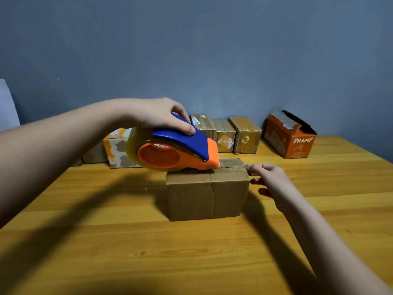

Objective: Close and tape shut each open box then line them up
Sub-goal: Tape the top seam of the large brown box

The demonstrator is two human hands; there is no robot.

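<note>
Taping in progress: left hand [157,116] is gripping the tape dispenser [176,150], fingers curled over its blue top, blade end pressing on the brown box [207,194] sitting mid-worktop [127,241]. Right hand [269,177] is bracing the box's right side, fingers loosely spread, seemingly touching, holding nothing. Advice: be keeping the dispenser running along the centre seam, pressing down firmly, box being steadied. Closed boxes [225,133] are lining the far edge; the orange box [290,138] near the far right corner is sitting open.

- The tape dispenser [176,149] hides part of the brown box's [207,195] top seam.
- The left forearm [53,145] covers boxes behind it.
</note>
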